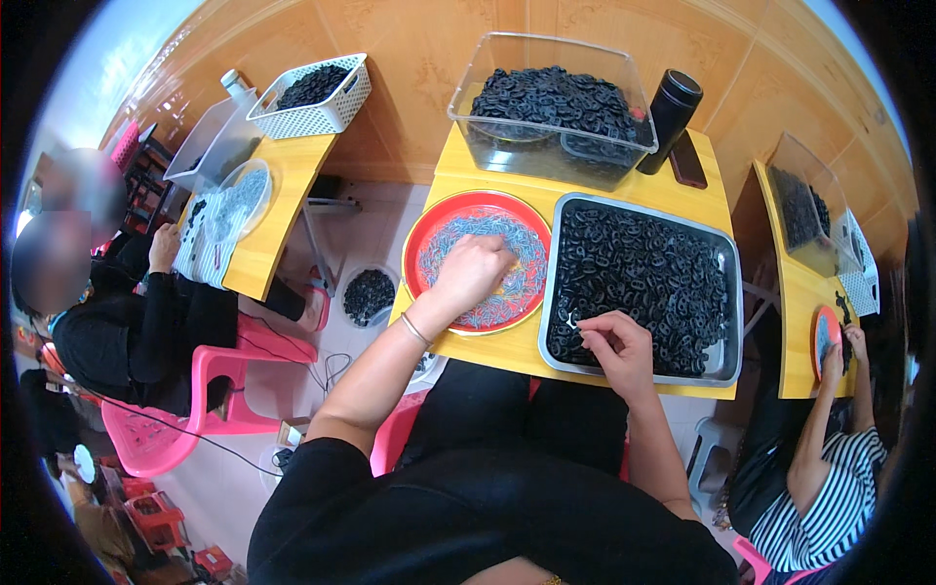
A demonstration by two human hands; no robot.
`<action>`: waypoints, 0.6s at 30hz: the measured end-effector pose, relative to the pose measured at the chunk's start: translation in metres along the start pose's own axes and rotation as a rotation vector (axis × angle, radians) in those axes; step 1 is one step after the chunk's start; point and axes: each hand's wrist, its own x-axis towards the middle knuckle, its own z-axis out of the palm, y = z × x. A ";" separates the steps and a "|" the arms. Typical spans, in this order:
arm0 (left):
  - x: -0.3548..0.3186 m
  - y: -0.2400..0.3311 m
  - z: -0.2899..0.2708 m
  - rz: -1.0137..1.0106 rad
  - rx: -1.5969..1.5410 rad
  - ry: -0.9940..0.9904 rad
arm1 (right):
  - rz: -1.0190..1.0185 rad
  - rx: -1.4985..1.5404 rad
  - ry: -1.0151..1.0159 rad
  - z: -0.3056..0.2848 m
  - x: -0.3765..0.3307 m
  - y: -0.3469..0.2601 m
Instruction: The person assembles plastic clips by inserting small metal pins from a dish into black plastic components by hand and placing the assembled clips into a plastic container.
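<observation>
Right hand [616, 349] pinches a small pale pin over black rings in the metal tray [733, 322].
Left hand [471, 271] rests curled, knuckles up, on pale pins in the red plate [419, 234]; grip cannot be told. Tray and clear bin [468, 136] remain heaped: most rings left.

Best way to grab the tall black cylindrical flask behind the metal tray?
Grip the tall black cylindrical flask around its mid-body, coming from its right. It stands nearly upright with round sides; the clear plastic bin crowds its left, and the dark flat phone lies at its base, so keep fingers above that.
</observation>
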 end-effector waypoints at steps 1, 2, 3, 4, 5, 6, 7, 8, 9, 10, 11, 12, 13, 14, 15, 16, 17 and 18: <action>0.001 0.000 0.001 0.004 0.003 0.005 | -0.003 -0.002 -0.003 0.000 0.001 0.000; 0.002 0.000 0.003 0.001 0.008 0.009 | -0.009 -0.001 -0.008 0.000 0.001 -0.001; 0.003 -0.001 0.005 0.012 0.030 0.007 | 0.000 0.006 0.000 0.000 0.000 -0.001; 0.004 -0.003 0.006 0.021 0.059 0.010 | 0.003 0.015 0.005 0.000 0.002 -0.002; 0.005 -0.004 0.008 0.014 0.072 0.019 | -0.012 0.018 -0.006 0.001 0.001 -0.003; 0.004 -0.003 0.011 0.030 0.084 0.020 | -0.013 0.020 -0.008 0.001 -0.001 -0.004; 0.005 -0.004 0.013 0.049 0.098 0.022 | -0.017 0.021 -0.008 0.001 -0.002 -0.004; 0.007 -0.002 0.013 0.038 0.116 0.035 | -0.037 0.024 -0.022 0.001 -0.002 -0.005; 0.008 -0.001 0.013 0.057 0.141 0.027 | -0.035 0.005 -0.011 0.002 -0.003 -0.006; 0.009 0.001 0.014 0.075 0.163 0.017 | -0.030 -0.014 0.000 0.002 -0.005 -0.007; 0.012 0.002 0.015 0.056 0.218 0.003 | -0.047 -0.006 0.012 0.002 -0.006 -0.005; 0.012 0.001 0.016 0.045 0.231 0.015 | -0.062 -0.005 -0.002 0.004 -0.005 -0.007; 0.014 0.004 0.014 0.024 0.229 -0.031 | -0.062 0.010 0.005 0.004 -0.006 -0.008; 0.015 0.005 0.012 0.003 0.225 -0.078 | -0.060 0.025 0.013 0.004 -0.007 -0.010; 0.014 0.003 0.010 -0.002 0.229 -0.070 | -0.071 0.022 0.014 0.004 -0.006 -0.011; 0.014 0.002 0.008 -0.028 0.160 -0.039 | -0.077 0.020 0.011 0.004 -0.006 -0.013; 0.013 0.002 0.006 -0.054 0.091 -0.009 | -0.085 0.017 0.013 0.004 -0.006 -0.017; 0.011 0.001 0.003 -0.056 0.093 -0.004 | -0.092 0.015 0.015 0.004 -0.006 -0.019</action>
